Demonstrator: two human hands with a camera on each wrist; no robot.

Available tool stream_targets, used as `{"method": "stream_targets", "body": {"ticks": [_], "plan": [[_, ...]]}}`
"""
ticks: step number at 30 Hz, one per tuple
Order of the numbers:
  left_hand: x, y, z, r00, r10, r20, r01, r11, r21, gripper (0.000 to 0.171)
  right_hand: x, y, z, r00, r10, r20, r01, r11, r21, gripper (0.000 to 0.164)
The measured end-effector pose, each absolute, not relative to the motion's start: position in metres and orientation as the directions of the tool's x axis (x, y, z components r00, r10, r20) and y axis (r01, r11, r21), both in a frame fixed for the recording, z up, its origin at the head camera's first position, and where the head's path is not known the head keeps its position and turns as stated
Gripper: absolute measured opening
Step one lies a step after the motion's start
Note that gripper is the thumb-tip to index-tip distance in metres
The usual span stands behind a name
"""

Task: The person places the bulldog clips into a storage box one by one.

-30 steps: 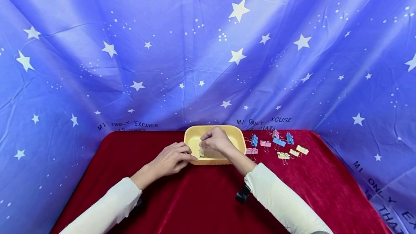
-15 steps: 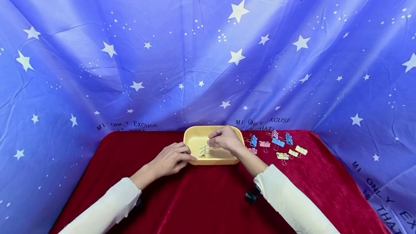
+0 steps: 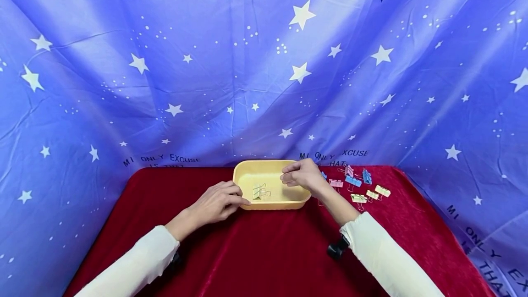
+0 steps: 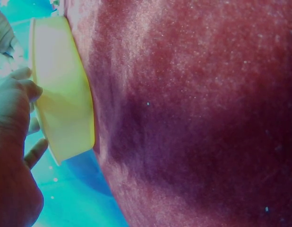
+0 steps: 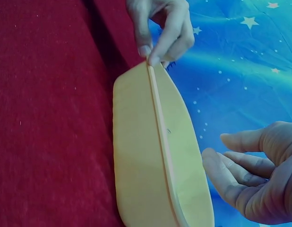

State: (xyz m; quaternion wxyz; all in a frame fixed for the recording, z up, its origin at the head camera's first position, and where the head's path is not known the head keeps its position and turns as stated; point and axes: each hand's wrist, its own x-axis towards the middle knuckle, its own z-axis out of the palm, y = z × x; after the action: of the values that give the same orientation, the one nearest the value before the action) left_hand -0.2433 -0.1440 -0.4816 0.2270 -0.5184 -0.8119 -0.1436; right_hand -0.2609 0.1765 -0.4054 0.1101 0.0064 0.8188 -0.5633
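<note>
A yellow plastic bin stands at the far edge of the red-covered table. My left hand pinches its near left corner; in the right wrist view, thumb and finger of the left hand grip the rim. One pale yellow binder clip lies inside the bin towards the left, its wire handles pointing right. Over the right part of the bin hovers my right hand, holding nothing, with fingers loosely bent and thumb apart from them in the right wrist view. The bin's floor is hidden in both wrist views.
Right of the bin lie several binder clips: blue ones, pink ones and yellow ones. Some are partly hidden behind my right hand and wrist. A blue star-printed curtain hangs around the table's back and sides.
My right hand has let go of the yellow binder clip, leaving it in the bin, and has moved right across the bin. The left hand has stayed at the corner.
</note>
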Motion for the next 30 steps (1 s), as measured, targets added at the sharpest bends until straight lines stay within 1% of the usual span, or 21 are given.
{"method": "stream_targets", "body": {"ticks": [7, 11, 18, 25, 30], "plan": [[-0.243, -0.144, -0.481, -0.364, 0.780, 0.509, 0.908, 0.419, 0.007, 0.028, -0.258, 0.200, -0.402, -0.981, -0.081, -0.174, 0.131, 0.376, -0.917, 0.044], [-0.242, -0.143, -0.480, -0.364, 0.778, 0.513, 0.907, 0.420, 0.007, 0.030, -0.257, 0.214, -0.403, -0.984, -0.069, -0.162, 0.126, 0.368, -0.921, 0.046], [-0.243, -0.143, -0.482, -0.341, 0.767, 0.543, 0.910, 0.414, -0.013, 0.034, -0.255, 0.240, -0.404, -0.989, -0.031, -0.147, 0.126, 0.363, -0.923, 0.042], [-0.244, -0.143, -0.482, -0.350, 0.769, 0.535, 0.907, 0.422, -0.012, 0.033, -0.252, 0.266, -0.406, -0.988, -0.013, -0.156, 0.139, 0.381, -0.914, 0.041], [-0.243, -0.143, -0.482, -0.354, 0.768, 0.534, 0.904, 0.427, -0.015, 0.031, -0.250, 0.280, -0.408, -0.984, 0.027, -0.177, 0.174, 0.390, -0.904, 0.042]]}}
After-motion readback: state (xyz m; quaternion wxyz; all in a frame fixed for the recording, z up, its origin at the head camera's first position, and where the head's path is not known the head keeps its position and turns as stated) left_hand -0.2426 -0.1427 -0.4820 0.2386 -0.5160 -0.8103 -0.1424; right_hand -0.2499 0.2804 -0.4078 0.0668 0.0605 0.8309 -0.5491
